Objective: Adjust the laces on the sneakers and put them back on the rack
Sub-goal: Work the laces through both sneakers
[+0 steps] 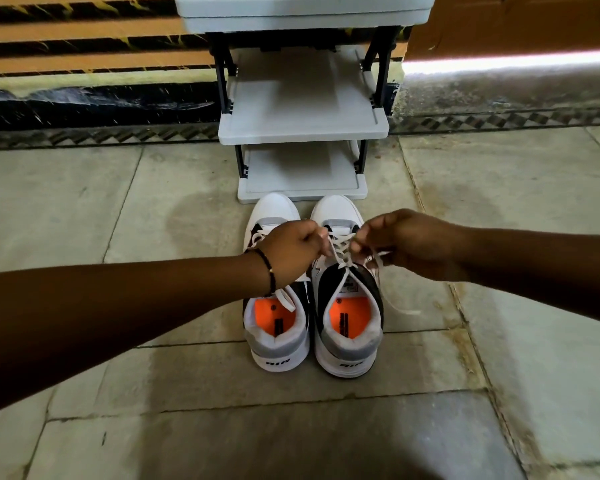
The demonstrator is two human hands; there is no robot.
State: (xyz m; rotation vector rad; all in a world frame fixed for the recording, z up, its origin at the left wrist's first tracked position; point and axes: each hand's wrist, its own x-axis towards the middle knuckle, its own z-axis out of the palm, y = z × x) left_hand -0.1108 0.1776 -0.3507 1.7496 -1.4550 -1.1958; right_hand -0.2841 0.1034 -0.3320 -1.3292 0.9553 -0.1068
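Two white, grey and black sneakers with orange insoles stand side by side on the floor, toes toward the rack: the left sneaker (278,327) and the right sneaker (349,327). My left hand (293,251) and my right hand (400,239) both pinch the white laces (342,252) of the right sneaker, over its tongue. One loose lace end trails onto the floor to the right. My left wrist covers part of the left sneaker's lacing. The grey shoe rack (303,128) stands just beyond the toes, its shelves bare.
The floor (153,220) is pale stone tile with dark joints. Behind the rack runs a wall with orange and black stripes (84,39) and a patterned border at its foot. A bright strip of light lies at the upper right.
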